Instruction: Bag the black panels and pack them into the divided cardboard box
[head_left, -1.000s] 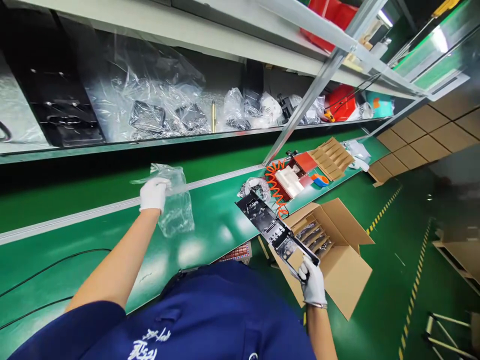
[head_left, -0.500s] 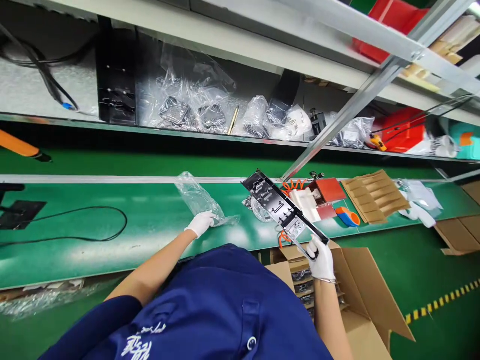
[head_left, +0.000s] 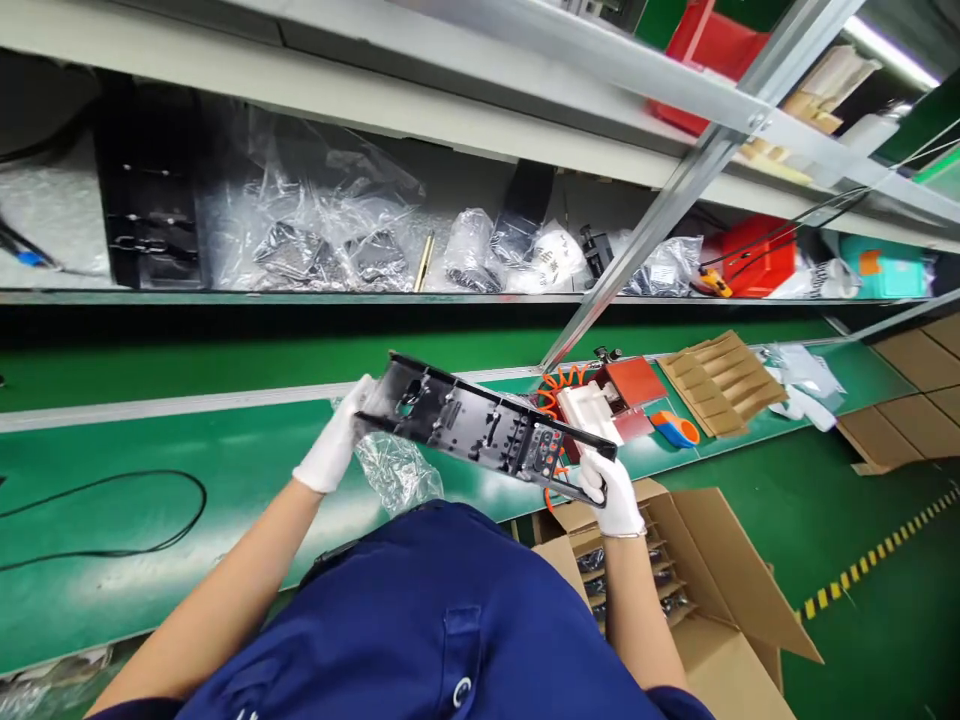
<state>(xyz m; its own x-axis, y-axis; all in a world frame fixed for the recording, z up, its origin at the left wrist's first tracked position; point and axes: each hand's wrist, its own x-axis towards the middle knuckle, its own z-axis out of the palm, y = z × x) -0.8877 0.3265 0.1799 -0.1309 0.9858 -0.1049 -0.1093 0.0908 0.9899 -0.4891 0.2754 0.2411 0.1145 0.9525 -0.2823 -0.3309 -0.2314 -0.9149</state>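
A long black plastic housing panel (head_left: 480, 425), with posts and cut-outs on its upturned inner face, is held above the bench between my gloved hands. My left hand (head_left: 337, 437) grips its left end, fingers partly hidden behind it. At the lower right end, my right hand (head_left: 611, 492) is closed round the edge. Below the panel a crumpled clear plastic bag (head_left: 399, 472) lies on the green bench (head_left: 262, 540), close to my left hand but under the panel.
An open carton (head_left: 720, 560) with dividers and wrapped parts stands at my right. On the bench are a red machine (head_left: 636, 385), an orange-blue tape roll (head_left: 675, 429), cardboard dividers (head_left: 720, 385) and a black cable (head_left: 202, 500). A shelf post (head_left: 645, 240) slants ahead.
My left hand has let go of the plastic bag and taken the panel's left end. The panel has swung flatter and moved left. My view has shifted slightly right.
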